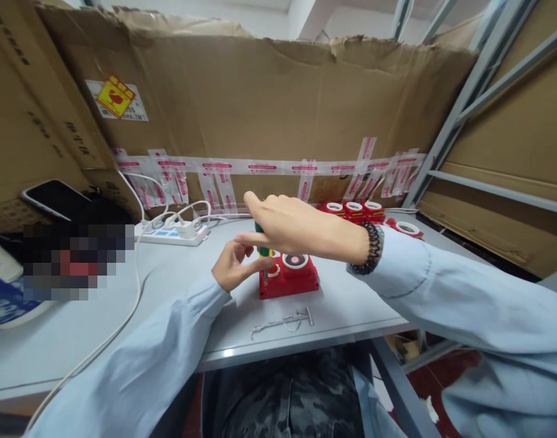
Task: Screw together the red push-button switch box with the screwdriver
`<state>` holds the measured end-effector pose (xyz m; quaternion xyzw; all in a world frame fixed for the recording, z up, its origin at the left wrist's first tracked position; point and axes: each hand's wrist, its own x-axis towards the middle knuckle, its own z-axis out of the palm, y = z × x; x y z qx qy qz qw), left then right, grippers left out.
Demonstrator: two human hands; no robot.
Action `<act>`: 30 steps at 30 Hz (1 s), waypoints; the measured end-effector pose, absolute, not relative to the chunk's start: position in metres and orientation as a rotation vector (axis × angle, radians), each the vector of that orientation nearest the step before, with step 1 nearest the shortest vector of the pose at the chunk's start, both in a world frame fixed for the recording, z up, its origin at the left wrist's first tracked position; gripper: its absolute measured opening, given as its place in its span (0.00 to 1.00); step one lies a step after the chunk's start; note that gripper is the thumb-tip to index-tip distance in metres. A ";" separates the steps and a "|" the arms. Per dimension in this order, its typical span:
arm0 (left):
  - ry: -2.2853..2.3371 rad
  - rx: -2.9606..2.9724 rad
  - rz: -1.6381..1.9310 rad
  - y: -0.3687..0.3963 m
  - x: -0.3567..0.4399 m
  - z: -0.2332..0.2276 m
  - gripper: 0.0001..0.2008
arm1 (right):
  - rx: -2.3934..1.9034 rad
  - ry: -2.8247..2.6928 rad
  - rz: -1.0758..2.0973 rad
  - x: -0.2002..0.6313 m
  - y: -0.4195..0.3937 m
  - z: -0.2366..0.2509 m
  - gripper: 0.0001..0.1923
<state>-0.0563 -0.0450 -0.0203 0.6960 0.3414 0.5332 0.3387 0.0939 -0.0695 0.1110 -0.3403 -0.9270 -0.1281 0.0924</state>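
My right hand [287,224] is wrapped over the top of a screwdriver [264,250] with a green and yellow handle, held upright. Its shaft points down at the left end of a red box-shaped device [290,286], which has a round white-ringed dial [295,260] on top. From the left, my left hand [232,264] curls its fingers and thumb around the lower part of the screwdriver, just above the device. The screwdriver's tip is hard to make out. In front of the device lie thin metal pieces [301,317], including a T-shaped one.
More red devices [353,210] with white rings stand at the back right. A white power strip [187,234] with plugs sits at the back left, its cable [134,304] running across the table [178,274]. A phone [54,198] lies far left. Cardboard [260,103] walls the back.
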 end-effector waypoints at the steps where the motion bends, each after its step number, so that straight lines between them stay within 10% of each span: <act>1: 0.867 1.810 1.407 -0.045 -0.055 -0.021 0.20 | -1.018 -2.752 -0.385 0.094 -0.070 0.111 0.16; 30: 0.647 1.868 1.217 -0.044 -0.064 -0.016 0.13 | -0.977 -2.749 -0.279 0.100 -0.066 0.108 0.15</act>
